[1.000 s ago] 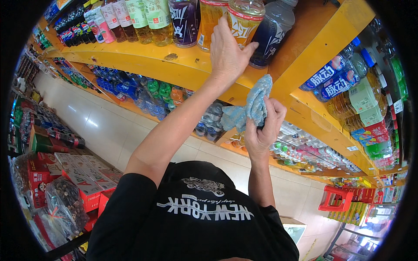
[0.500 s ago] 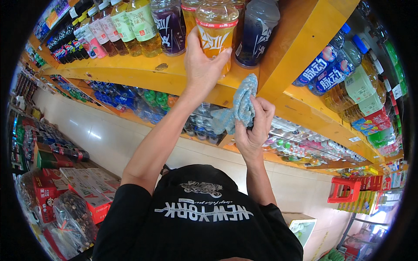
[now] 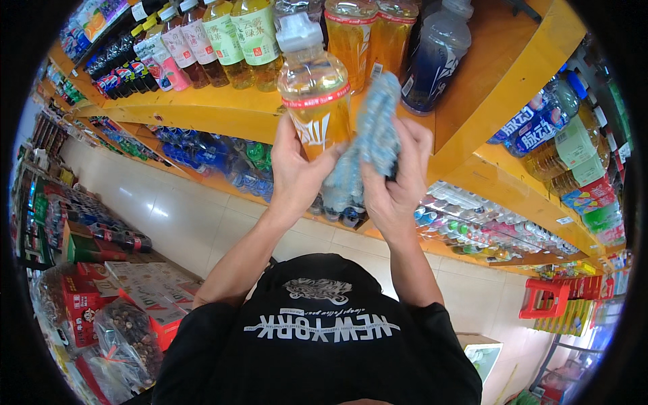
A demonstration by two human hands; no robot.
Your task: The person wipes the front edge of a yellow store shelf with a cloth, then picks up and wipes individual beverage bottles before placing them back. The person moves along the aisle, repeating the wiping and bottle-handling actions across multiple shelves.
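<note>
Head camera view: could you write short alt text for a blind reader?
A person's left hand holds a bottle of orange drink, and their right hand holds a bunched blue cloth close beside it. Behind them, more bottles line a yellow shelf.

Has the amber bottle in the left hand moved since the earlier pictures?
Yes: against the yellow shelf, the amber bottle in the left hand has shifted leftward and outward from where it stood.

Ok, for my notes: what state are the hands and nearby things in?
Amber bottle: capped, held off the yellow shelf
Blue cloth: bunched, blurred
Left hand: closed around amber bottle
Right hand: gripping blue cloth
Dark bottle: standing on shelf
Green-labelled bottles: standing in a row
</note>
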